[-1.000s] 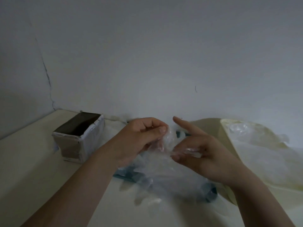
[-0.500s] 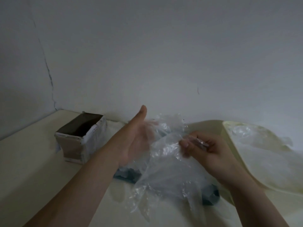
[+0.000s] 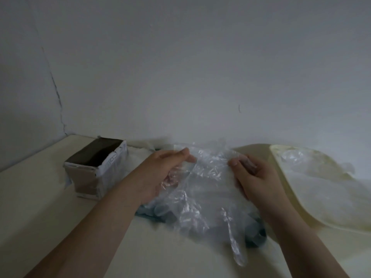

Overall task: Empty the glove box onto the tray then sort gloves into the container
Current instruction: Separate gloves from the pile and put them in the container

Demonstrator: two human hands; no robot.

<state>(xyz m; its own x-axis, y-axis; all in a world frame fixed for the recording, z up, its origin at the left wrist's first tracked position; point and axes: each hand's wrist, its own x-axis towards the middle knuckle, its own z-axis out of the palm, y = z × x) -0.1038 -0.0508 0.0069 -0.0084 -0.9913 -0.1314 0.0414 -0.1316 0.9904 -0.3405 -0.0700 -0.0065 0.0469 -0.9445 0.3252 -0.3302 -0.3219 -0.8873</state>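
1. Left hand [image 3: 160,173]: the grip is narrow, with the thumb above and the fingers beneath one edge of the clear glove [image 3: 210,177]. Half a second earlier this palm was flat and held nothing.
2. Right hand [image 3: 255,177]: the grip is closed in a pinch on the opposite edge of the glove, as before.
3. Clear glove: now drawn out between both hands above the tray [image 3: 259,237], with its fingers hanging toward the front edge of the worktop [image 3: 40,197]. Before this it hung bunched from the right hand alone.
4. Tray: teal, at mid-worktop, largely hidden under heaped film gloves.
5. Glove box [image 3: 96,169]: open, near the back left corner. Its interior is dark, so any contents cannot be told.
6. Container [image 3: 281,197]: cream, toward the right edge and just beside the tray, with clear gloves already inside.
7. Reading: one glove appears separated and spread, so sorting is under way, and a carry rightward to the container seems due. The thin film may cling and drag neighbouring gloves along.
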